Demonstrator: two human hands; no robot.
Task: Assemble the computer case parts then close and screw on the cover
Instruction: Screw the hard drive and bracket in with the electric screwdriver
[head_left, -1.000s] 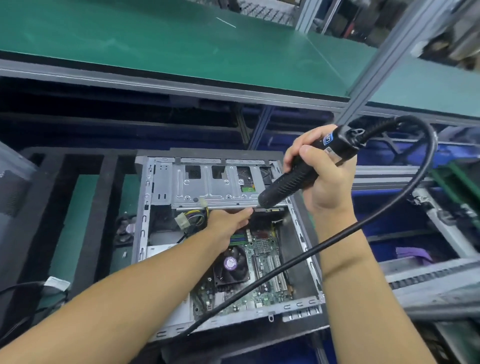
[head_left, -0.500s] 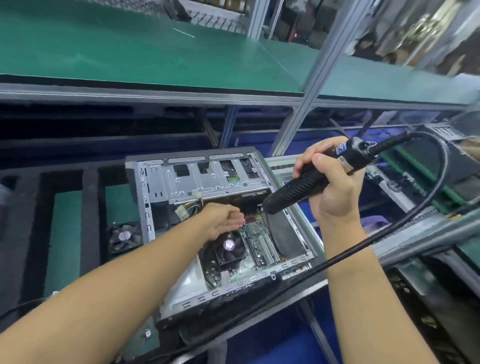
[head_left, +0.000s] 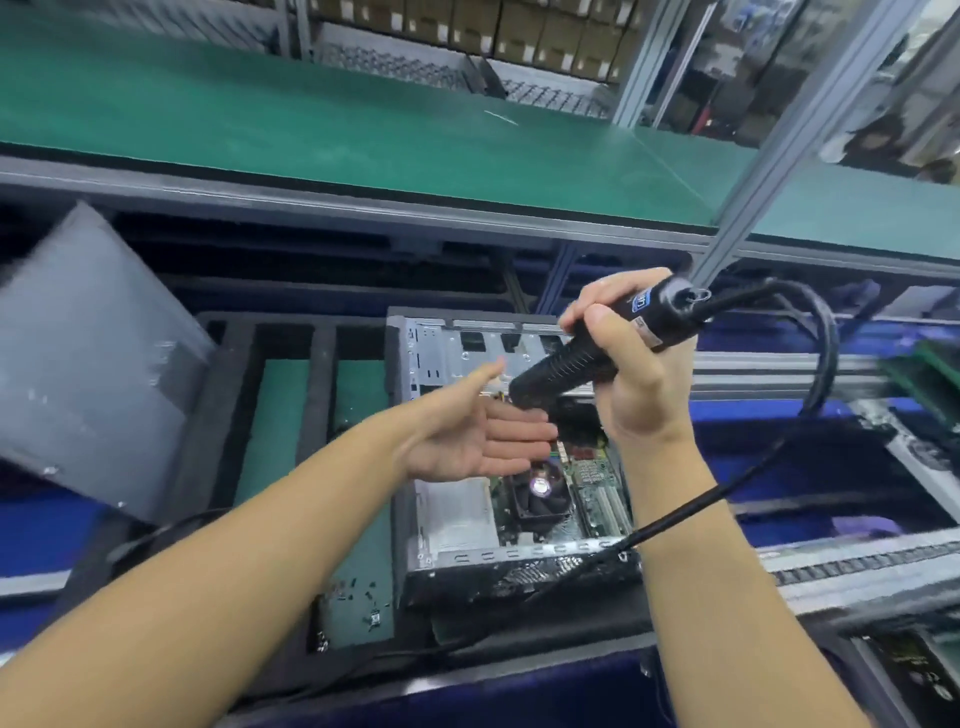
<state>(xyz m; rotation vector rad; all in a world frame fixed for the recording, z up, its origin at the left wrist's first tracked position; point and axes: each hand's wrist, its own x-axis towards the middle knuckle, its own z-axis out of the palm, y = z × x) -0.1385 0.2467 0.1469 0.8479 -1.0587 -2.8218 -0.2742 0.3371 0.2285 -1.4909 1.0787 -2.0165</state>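
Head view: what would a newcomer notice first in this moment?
The right hand grips a black corded screwdriver at the centre, its tip angled down toward the open left hand, whose palm is showing. Beneath both lies the open computer case, with its circuit board and fan exposed. A grey panel, blurred, leans at the far left.

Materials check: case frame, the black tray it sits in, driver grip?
Case frame: bare sheet metal, likely steel; dull grey sheen, punched slots.
Tray: looks like black foam; matte, thick soft-edged ribs.
Driver grip: black, ribbed, matte; plastic or rubber, can't tell which.
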